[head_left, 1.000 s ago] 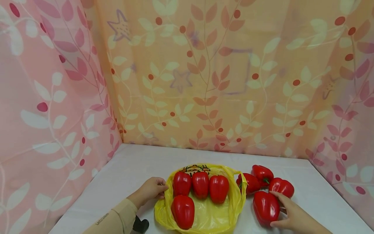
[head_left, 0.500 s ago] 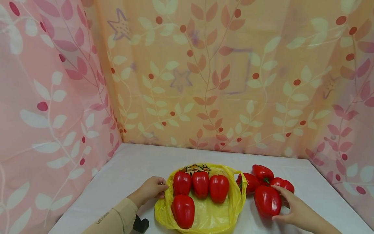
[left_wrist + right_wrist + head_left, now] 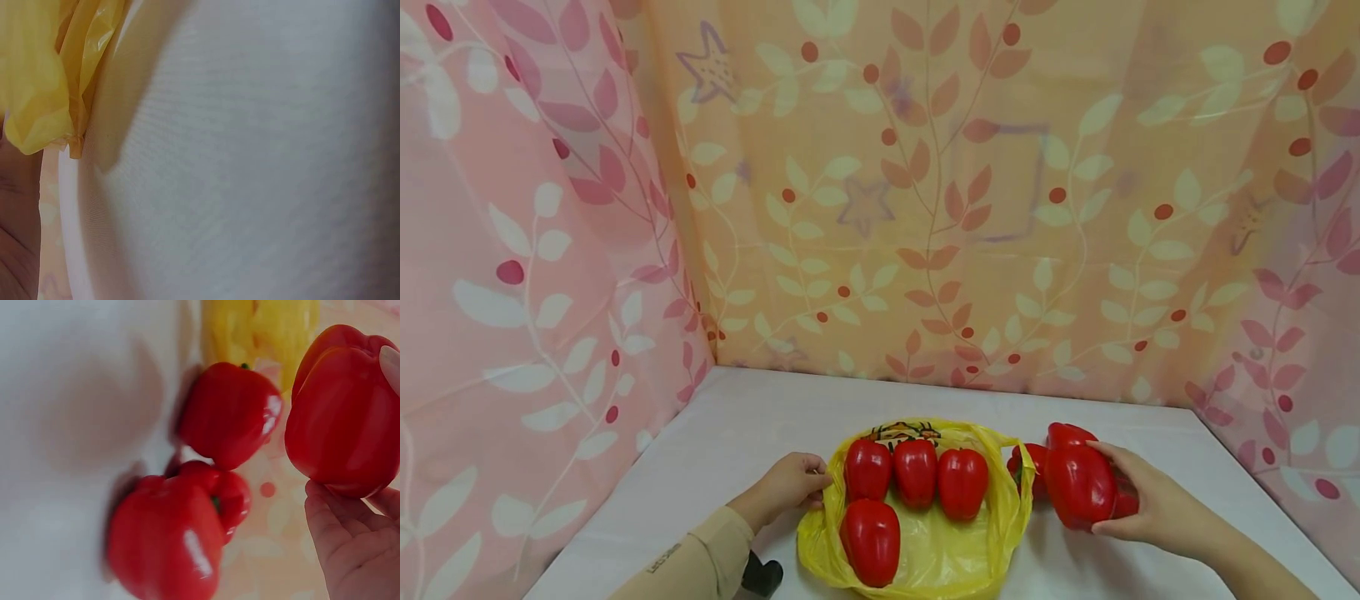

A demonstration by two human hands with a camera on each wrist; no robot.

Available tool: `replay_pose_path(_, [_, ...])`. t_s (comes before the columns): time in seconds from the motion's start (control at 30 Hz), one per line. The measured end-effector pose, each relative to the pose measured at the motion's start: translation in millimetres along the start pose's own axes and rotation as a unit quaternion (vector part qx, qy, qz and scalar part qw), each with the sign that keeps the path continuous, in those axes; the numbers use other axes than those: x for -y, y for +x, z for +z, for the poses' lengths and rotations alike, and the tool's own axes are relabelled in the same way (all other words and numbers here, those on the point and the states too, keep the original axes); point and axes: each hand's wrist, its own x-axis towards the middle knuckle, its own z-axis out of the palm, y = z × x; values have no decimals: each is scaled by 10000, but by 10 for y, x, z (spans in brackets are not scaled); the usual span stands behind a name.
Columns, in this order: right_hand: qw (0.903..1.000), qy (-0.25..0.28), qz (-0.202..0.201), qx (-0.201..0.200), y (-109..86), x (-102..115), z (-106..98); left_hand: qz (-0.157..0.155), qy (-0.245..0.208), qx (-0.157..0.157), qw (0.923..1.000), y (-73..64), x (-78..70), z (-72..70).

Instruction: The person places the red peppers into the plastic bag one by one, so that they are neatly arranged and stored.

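A yellow plastic bag (image 3: 943,550) lies spread open on the white table, with several red bell peppers (image 3: 869,542) inside, most of them lined up at its far side. At the bag's left rim, my left hand (image 3: 784,485) pinches the edge of the plastic. My right hand (image 3: 1161,507) grips another red bell pepper (image 3: 347,419) between thumb and fingers, raised above the table to the right of the bag. In the head view this pepper overlaps the loose peppers behind it. The left wrist view shows a fold of the bag (image 3: 37,94) beside the palm.
Loose red bell peppers lie right of the bag: one near its rim (image 3: 1032,468), one farther back (image 3: 1070,432), one mostly hidden behind the held pepper (image 3: 1126,498). A dark object (image 3: 763,577) sits by the left sleeve. Leaf-patterned curtains (image 3: 880,208) enclose the table (image 3: 700,467).
My right hand has lifted its bell pepper from the table and moved it up and away from me, now in front of the loose peppers. The left hand and the bag have stayed in place.
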Motion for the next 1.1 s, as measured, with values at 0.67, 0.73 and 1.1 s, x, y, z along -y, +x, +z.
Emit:
replay_pose_path(0.67, [9955,89,-852,409,292,561,185,33,-49,50,10000,10,21,-2])
replay_pose_path(0.73, [9964,132,-652,523,317,622,217,22,-32,56,10000,13,21,-5])
replay_pose_path(1.1, [9931,26,-596,1013,438,877,470,-1,-48,71,10000,18,24,-12])
